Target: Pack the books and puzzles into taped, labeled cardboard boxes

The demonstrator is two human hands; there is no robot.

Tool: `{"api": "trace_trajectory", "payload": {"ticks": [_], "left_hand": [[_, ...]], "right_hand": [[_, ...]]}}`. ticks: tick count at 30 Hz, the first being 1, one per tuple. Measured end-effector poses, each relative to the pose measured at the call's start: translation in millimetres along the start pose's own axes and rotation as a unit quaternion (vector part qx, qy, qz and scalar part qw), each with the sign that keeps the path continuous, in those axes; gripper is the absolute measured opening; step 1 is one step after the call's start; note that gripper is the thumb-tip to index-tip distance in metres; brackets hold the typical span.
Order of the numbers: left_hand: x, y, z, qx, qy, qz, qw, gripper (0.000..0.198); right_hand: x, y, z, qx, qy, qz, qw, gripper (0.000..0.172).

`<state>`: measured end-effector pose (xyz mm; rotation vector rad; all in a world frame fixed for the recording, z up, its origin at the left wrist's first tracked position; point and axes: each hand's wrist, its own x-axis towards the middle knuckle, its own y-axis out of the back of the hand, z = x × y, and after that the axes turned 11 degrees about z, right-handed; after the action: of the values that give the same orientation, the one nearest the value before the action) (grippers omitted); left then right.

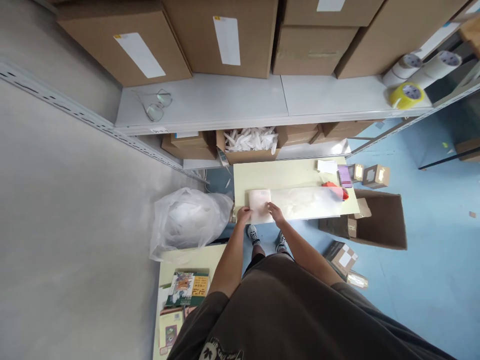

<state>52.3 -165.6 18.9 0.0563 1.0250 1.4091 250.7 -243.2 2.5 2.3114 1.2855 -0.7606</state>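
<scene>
On the pale yellow table (270, 172) lies a flat, white-wrapped bundle (259, 202), at the left end of a long translucent white wrapping sheet (300, 202). My left hand (244, 215) is closed at the bundle's left edge, fingers curled against it. At its right edge my right hand (276, 214) grips with bent fingers, where bundle and sheet meet. The contents are hidden inside the wrapping. A red object (330, 185), partly under the sheet's far right end, cannot be made out fully.
A box of white packing pieces (251, 140) sits behind the table. Left stands a big clear plastic bag (187, 220), with books (187, 290) nearer me. An open carton (386, 220) stands right on the floor. Glasses (159, 105) and yellow tape (407, 96) lie on the shelf above.
</scene>
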Motion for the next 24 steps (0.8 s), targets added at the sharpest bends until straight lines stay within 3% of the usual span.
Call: {"api": "trace_trajectory", "payload": {"ticks": [5, 9, 12, 19, 21, 24], "left_hand": [[-12.9, 21.2, 1.5, -0.109, -0.042, 0.049, 0.992, 0.017], [-33.1, 17.8, 22.7, -0.08, -0.108, 0.059, 0.989, 0.019], [-45.3, -2.0, 42.7, -0.02, -0.153, 0.043, 0.987, 0.022], [-59.4, -78.0, 70.1, 0.114, -0.195, -0.032, 0.974, 0.042], [-56.9, -86.8, 68.7, 0.116, -0.2, -0.042, 0.972, 0.037], [-45.9, -78.3, 58.8, 0.049, -0.158, -0.022, 0.986, 0.032]], "right_hand": [[-5.2, -41.5, -13.3, 0.045, -0.059, -0.064, 0.995, 0.055], [-1.4, -54.0, -23.9, 0.027, -0.082, -0.083, 0.993, 0.048], [2.6, -31.6, -30.0, 0.005, -0.068, -0.038, 0.997, 0.051], [-1.1, 57.9, -33.7, -0.015, -0.008, 0.1, 0.995, 0.067], [-1.8, 71.2, -34.8, -0.022, -0.005, 0.092, 0.996, 0.067], [0.0, 73.0, -37.2, -0.032, -0.003, 0.045, 0.998, 0.063]]}}
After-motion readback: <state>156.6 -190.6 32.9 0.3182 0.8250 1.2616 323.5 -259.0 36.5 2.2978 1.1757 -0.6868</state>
